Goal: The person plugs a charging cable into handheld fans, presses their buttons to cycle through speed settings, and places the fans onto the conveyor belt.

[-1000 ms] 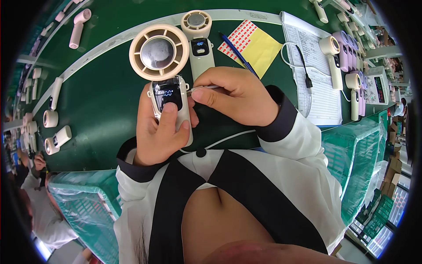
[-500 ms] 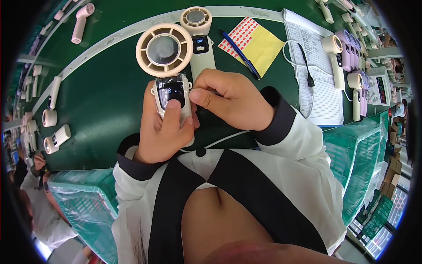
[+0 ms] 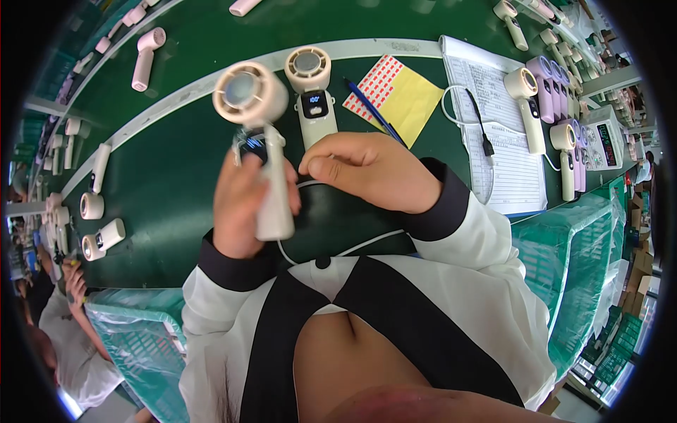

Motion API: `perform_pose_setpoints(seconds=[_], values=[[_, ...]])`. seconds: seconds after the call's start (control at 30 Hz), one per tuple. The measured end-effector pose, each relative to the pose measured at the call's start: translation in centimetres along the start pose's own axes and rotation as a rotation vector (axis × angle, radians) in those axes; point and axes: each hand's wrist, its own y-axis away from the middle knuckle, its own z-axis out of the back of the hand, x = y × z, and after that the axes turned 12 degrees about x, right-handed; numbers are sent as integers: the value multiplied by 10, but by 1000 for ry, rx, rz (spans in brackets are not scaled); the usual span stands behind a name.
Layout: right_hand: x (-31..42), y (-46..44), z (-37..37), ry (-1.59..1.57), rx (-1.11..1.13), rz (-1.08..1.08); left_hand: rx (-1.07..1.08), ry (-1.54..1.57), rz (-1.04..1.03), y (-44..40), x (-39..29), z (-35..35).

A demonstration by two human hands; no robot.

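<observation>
My left hand (image 3: 243,204) is wrapped around a cream handheld fan (image 3: 275,204), blurred by motion, its round head tilted up and left and its small display lit. Beside it, my right hand (image 3: 370,169) is closed, thumb and forefinger pressed together; whatever lies between them is hidden. A white cable (image 3: 370,242) loops in front of me and shows again below the right hand's fingers. Just beyond that hand lies a second cream fan (image 3: 315,113), whose display reads 100.
Yellow sticker paper (image 3: 412,102) carries a blue pen (image 3: 374,109). Written sheets (image 3: 511,169) with a black-tipped cable lie to the right, near several cream and purple fans and a meter (image 3: 601,141). Green crates (image 3: 564,247) flank the table. Another person's hand (image 3: 74,282) is at far left.
The fan in my left hand has turned and moved slightly left, away from my right hand. The right hand stays pinched, a little apart from the fan. The camera view has shifted slightly.
</observation>
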Motion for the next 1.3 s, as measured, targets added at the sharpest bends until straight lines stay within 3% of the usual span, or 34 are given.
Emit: perform_pose_setpoints(seconds=[0.07,0.17,0.23,0.37,0.43,0.5,0.57,0.6,0.67,0.73,0.8,0.87,1.0,1.07,1.1,1.17,1.23,1.3], values=[[-1,-4,3,111,-77,-46,-218,-40,-16,-28,-21,11],[-4,-5,3,407,-309,-229,-375,-561,15,-90,-40,73],[-16,-8,0,512,-352,-171,-542,-1031,-17,-137,-43,102],[-36,-13,-3,806,-470,-34,-510,-1020,-151,-202,-40,166],[-37,-14,-6,774,-482,-69,-744,-1402,-216,-218,-36,173],[-38,-14,-6,752,-484,-98,-996,-1771,-298,-228,-33,178],[-37,-14,-6,692,-480,-122,-881,-1940,-631,-215,-31,183],[-37,-14,-4,633,-475,-139,-774,-1835,-355,-195,-34,148],[-38,-15,0,511,-473,-174,-614,-1552,-27,-149,-34,74],[-36,-16,2,443,-446,-204,-366,-1455,379,-104,-30,25],[-33,-17,7,318,-388,-255,-48,-1622,249,-64,-1,8],[-33,-16,10,248,-367,-285,-71,-1568,207,-45,16,-6],[-36,-19,5,223,-394,-129,-159,-595,284,-42,14,10],[-32,-17,-1,152,-381,-78,89,46,292,-35,0,35],[-29,-17,-2,94,-360,-25,102,44,297,-32,0,30],[-26,-15,2,-17,-329,81,196,-14,-67,-16,-4,18],[-23,-17,4,-7,-356,39,125,-154,-269,6,-30,6],[-23,-17,8,11,-351,-60,262,-154,-335,37,-58,21]])
